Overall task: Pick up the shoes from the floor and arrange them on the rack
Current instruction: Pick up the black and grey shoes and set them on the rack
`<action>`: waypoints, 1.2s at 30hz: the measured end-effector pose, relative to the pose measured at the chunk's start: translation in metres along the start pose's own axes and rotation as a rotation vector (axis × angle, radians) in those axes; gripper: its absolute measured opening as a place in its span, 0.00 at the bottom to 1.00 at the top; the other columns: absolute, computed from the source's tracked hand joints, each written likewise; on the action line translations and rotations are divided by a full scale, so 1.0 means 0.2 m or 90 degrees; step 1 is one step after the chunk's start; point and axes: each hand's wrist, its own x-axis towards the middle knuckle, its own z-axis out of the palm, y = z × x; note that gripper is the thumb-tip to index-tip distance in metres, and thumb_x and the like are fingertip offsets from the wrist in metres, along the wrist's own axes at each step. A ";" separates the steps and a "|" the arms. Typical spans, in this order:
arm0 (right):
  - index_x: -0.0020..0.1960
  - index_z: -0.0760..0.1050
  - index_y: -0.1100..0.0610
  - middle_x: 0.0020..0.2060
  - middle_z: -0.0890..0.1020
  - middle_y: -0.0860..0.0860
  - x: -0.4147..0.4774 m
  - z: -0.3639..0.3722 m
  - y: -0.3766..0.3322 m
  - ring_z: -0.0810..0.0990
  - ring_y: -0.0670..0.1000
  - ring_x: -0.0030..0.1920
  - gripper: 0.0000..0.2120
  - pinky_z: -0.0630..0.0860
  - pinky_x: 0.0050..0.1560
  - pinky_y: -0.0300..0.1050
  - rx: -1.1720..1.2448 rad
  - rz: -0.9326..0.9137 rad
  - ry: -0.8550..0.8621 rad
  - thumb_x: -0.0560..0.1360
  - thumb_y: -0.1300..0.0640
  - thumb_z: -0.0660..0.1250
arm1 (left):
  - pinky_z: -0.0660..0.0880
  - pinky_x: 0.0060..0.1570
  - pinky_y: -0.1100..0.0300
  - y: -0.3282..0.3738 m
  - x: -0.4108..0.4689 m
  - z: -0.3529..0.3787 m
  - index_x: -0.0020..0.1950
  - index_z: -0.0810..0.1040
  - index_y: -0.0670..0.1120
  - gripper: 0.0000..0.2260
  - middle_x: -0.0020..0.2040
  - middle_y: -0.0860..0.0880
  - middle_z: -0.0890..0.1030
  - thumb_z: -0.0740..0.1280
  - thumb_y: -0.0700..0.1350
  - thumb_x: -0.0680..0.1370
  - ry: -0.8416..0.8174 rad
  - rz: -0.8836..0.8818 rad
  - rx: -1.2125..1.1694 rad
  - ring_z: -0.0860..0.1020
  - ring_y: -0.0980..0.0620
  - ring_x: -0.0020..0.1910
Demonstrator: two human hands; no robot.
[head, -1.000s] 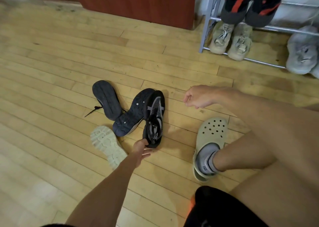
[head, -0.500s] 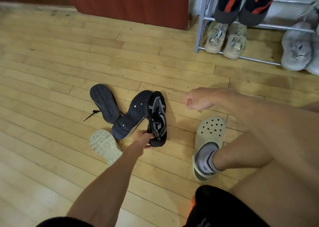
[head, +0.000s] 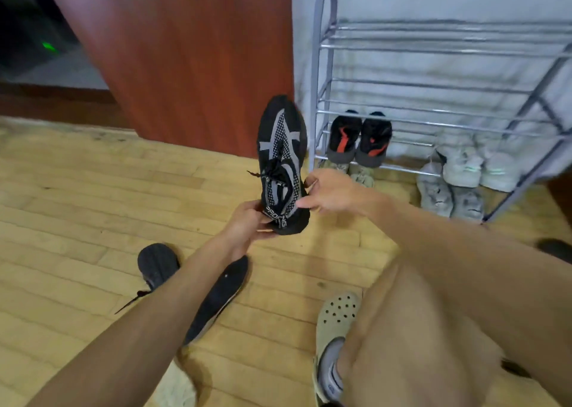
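Observation:
A black and grey mesh shoe (head: 282,162) hangs in the air, toe pointing up toward the rack. My left hand (head: 247,225) grips its heel from below. My right hand (head: 329,193) touches the shoe's right side near the collar, fingers curled on it. The metal shoe rack (head: 433,84) stands behind, to the right. Two dark shoes lie sole-up on the floor: one (head: 158,264) at left, one (head: 221,295) partly under my left forearm. A pale shoe (head: 176,388) shows beneath my arm.
The rack's lower shelves hold a black and red pair (head: 359,140) and pale grey pairs (head: 476,165); its upper shelves are bare. A red-brown cabinet (head: 185,59) stands left of the rack. My foot in a beige clog (head: 335,320) rests on the wood floor.
My left hand has lifted the black and grey shoe off the floor and toward the rack. My right hand has come onto the shoe. The view has tilted up.

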 end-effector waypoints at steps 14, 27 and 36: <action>0.63 0.70 0.61 0.50 0.82 0.60 -0.61 -0.90 0.33 0.85 0.57 0.47 0.23 0.83 0.50 0.51 0.285 -0.010 0.249 0.70 0.70 0.71 | 0.79 0.31 0.65 0.88 0.01 0.92 0.49 0.75 0.46 0.06 0.42 0.49 0.80 0.70 0.40 0.75 -0.104 0.200 0.239 0.80 0.56 0.34; 0.72 0.68 0.57 0.48 0.79 0.48 -1.56 -1.22 1.18 0.80 0.46 0.46 0.25 0.79 0.39 0.35 0.263 0.143 0.381 0.76 0.67 0.67 | 0.82 0.43 0.57 0.68 -0.09 2.15 0.55 0.80 0.37 0.12 0.45 0.43 0.84 0.72 0.34 0.72 -0.383 0.043 0.217 0.82 0.47 0.43; 0.66 0.73 0.61 0.57 0.81 0.62 -1.82 -0.85 1.86 0.82 0.56 0.48 0.17 0.80 0.51 0.49 0.405 0.365 0.433 0.78 0.65 0.65 | 0.80 0.47 0.48 0.19 -0.16 2.54 0.56 0.77 0.38 0.09 0.53 0.40 0.81 0.67 0.39 0.77 -0.413 -0.124 0.205 0.80 0.40 0.52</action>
